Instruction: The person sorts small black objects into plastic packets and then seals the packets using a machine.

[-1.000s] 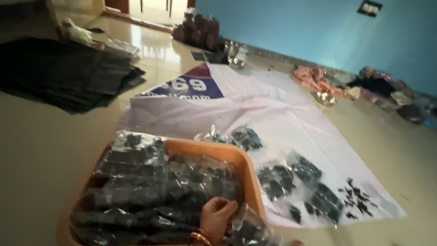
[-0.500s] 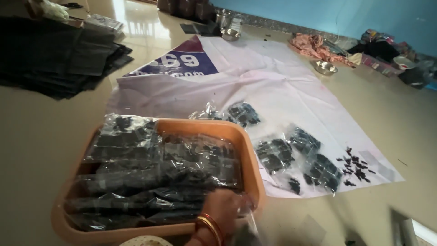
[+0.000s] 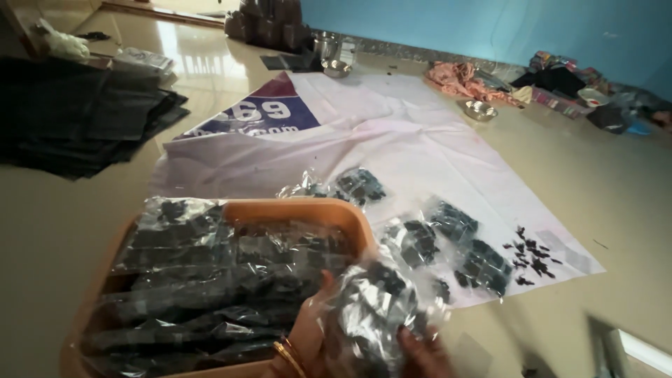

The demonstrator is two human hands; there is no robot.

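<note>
At the bottom edge of my view, around six o'clock, I am holding a clear plastic packet of small dark pieces [image 3: 374, 308] between both hands. It is sitting just over the right-hand corner of the orange tray [image 3: 294, 208], touching the packets already piled inside, and its long axis is running from about seven o'clock up toward one o'clock. My left hand [image 3: 308, 332], the one wearing the bangles, is pressing against the packet's left side with its fingers partly curled, nearer the tray. My right hand [image 3: 420, 350] is mostly cut off by the frame; I am seeing only a few fingertips closing on the lower right edge. More packets [image 3: 455, 238] are lying at two o'clock on the white cloth [image 3: 392, 147].
</note>
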